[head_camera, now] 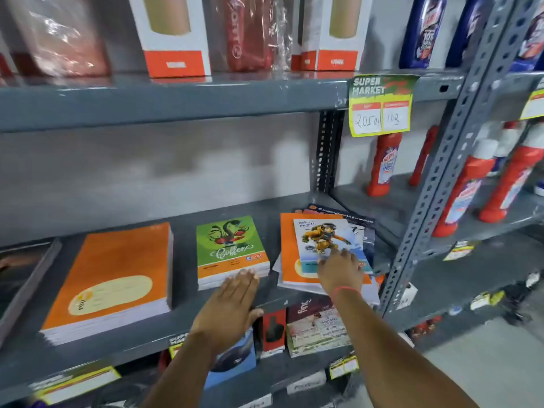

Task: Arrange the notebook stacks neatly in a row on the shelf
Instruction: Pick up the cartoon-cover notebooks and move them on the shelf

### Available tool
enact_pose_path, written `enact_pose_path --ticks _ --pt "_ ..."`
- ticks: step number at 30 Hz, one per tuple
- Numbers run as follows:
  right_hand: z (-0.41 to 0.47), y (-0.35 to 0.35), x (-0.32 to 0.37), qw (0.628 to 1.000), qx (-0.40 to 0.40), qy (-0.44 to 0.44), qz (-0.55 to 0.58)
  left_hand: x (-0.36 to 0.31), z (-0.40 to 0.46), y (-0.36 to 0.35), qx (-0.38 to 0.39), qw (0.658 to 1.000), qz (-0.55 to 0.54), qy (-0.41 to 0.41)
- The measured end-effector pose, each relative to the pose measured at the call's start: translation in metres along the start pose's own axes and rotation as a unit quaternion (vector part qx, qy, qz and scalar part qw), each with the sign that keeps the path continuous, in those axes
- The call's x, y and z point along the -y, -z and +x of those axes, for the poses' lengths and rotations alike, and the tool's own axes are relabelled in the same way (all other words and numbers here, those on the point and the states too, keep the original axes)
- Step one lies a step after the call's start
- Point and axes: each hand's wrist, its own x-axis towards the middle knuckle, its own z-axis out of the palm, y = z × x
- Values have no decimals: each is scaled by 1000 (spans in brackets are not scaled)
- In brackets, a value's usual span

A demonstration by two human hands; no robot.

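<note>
On the grey shelf [182,228] I've got 3 notebook piles in front of me. My left hand [228,307] is flat, fingers together and stretched out, holding nothing — fingertips right at the front edge of the green notebook stack [231,250], the "Coffee" cover one, mid-shelf. My right hand [338,270] is spread flat too, palm down on the messy pile [323,251] at the right end, pressing on the top notebook w/ the orange astronaut cover [322,242]; not gripping anything. That top book sits skewed over a bigger orange one, and darker books poke out behind, toward the upright post [426,201]. Left of the green stack, w/ a gap between, lies the big orange stack [117,272] — squared up, edges fairly even. Red thread on my right wrist [346,289]. Red bottles [382,163] stand in the next bay, right of the post.
</note>
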Motion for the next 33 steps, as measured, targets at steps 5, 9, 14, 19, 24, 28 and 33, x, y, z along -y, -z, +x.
enact_pose_path --ticks 5,9,14,19,24,28,33 --pt "57 10 -4 995 76 -60 6 -18 11 -30 34 996 -79 14" --pt "82 20 -4 984 139 -107 28 -15 11 -33 27 998 -47 35" --pt "94 24 -9 976 185 -114 -9 -18 9 -33 39 997 -52 45" --pt "95 39 -24 967 214 -114 73 -19 11 -29 59 994 -77 52" --pt "108 89 -13 966 172 -44 185 -18 11 -27 93 988 -107 55" --pt "112 118 13 935 142 -8 326 -11 1 -18 63 986 -135 68" --pt "92 86 71 813 288 -61 502 14 -34 -11 59 981 -108 153"
